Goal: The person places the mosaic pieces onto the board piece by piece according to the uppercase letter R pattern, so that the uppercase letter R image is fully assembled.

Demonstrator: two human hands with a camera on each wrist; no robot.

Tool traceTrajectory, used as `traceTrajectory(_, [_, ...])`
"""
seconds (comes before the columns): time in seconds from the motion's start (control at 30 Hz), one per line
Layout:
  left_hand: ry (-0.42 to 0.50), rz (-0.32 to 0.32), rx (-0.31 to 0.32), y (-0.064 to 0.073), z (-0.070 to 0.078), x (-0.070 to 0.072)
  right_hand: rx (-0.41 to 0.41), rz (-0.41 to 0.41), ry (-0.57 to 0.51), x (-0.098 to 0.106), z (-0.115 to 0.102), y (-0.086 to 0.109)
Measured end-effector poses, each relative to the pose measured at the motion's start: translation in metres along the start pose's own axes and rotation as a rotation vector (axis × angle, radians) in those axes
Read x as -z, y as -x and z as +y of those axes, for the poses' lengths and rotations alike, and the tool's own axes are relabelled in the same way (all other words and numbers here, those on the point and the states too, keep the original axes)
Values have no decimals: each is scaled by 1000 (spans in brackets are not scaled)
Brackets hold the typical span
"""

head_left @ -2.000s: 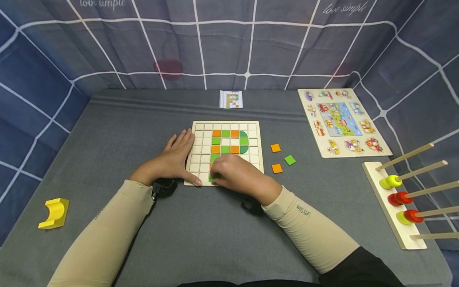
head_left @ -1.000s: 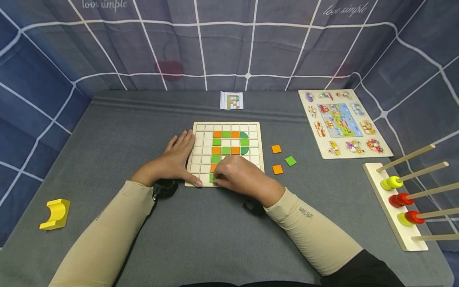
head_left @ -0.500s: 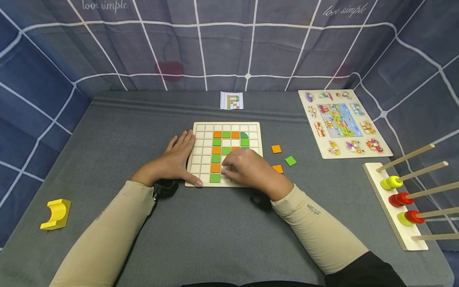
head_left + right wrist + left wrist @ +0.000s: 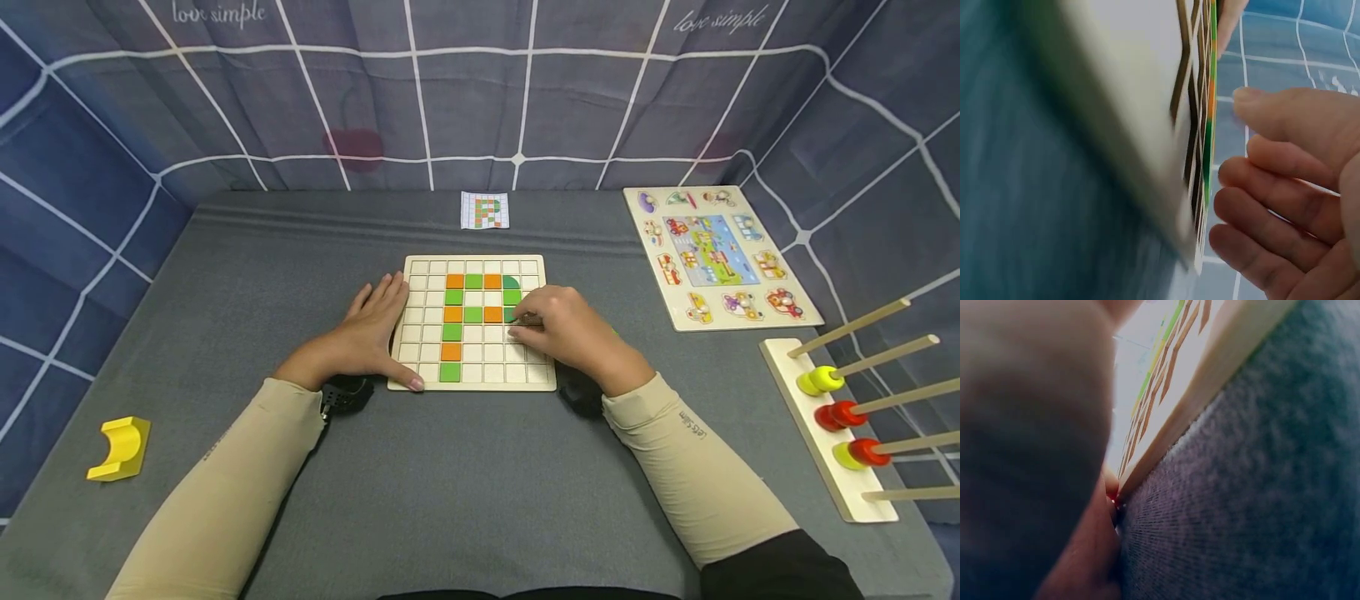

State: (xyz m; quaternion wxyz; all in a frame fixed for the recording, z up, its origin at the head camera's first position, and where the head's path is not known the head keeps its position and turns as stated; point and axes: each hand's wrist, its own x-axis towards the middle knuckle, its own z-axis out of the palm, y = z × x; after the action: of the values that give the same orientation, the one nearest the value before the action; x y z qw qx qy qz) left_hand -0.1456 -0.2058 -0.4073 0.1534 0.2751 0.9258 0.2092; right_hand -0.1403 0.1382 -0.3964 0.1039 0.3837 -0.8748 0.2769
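Note:
A pale wooden grid board (image 4: 495, 354) lies mid-table with orange, green and dark green tiles set in its cells. At the bottom of the tile column sits a green tile (image 4: 450, 372). My left hand (image 4: 367, 333) rests along the board's left edge, fingers straight, thumb at the near left corner. Over the right side of the board is my right hand (image 4: 573, 333), its fingertips overlapping the lower dark green rounded tile. In the right wrist view that hand (image 4: 1291, 187) has loosely bent fingers, thumb apart, nothing between them. The loose tiles right of the board are mostly hidden behind it.
A small pattern card (image 4: 484, 211) lies beyond the board. To the far right are a picture puzzle board (image 4: 660, 302) and a wooden peg stand (image 4: 813, 442) with red and yellow-green beads. A yellow arched block (image 4: 123, 448) stands at the left.
My right hand has let go of the green tile at the column's bottom, leaving it in its cell, and moved right and away across the board. The left hand stays put.

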Motion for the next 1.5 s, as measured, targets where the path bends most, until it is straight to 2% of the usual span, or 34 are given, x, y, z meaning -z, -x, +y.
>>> traceTrajectory(0.37, [-5, -1, 7, -1, 0, 0, -179, 9, 67, 27, 32, 27])
traceTrajectory(0.63, [-15, 4, 8, -1, -2, -1, -260, 21, 88, 38, 50, 40])
traceTrajectory(1.03, [-24, 9, 8, -1, -2, -1, -303, 2, 88, 44, 58, 45])
traceTrajectory(1.5, [-25, 15, 12, -2, -3, -2, -343, -49, 75, 44, 56, 44])
